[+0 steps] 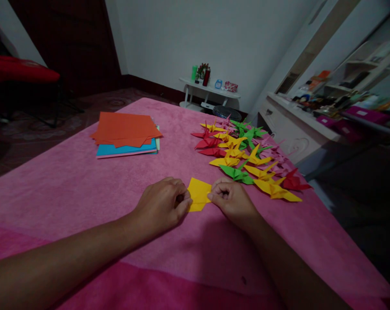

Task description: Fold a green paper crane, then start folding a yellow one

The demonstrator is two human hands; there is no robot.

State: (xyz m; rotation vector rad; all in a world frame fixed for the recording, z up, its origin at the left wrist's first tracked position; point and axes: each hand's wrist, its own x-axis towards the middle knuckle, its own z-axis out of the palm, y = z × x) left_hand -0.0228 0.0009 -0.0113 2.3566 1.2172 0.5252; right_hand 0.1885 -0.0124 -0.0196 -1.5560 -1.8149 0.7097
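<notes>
A small folded yellow paper (198, 193) lies on the pink cloth (69, 189) between my two hands. My left hand (164, 204) has its fingers curled and pinches the paper's left edge. My right hand (232, 200) is closed too, its fingertips pressing the paper's right edge. Both forearms reach in from the bottom of the view. Just beyond my right hand lies a group of several folded paper cranes (243, 150) in yellow, red, green and pink.
A stack of orange and blue paper sheets (125, 133) lies at the far left of the cloth. A small white side table (208, 92) with bottles stands by the far wall. A cluttered white dresser (295, 129) stands to the right. A red seat (20, 69) is at far left.
</notes>
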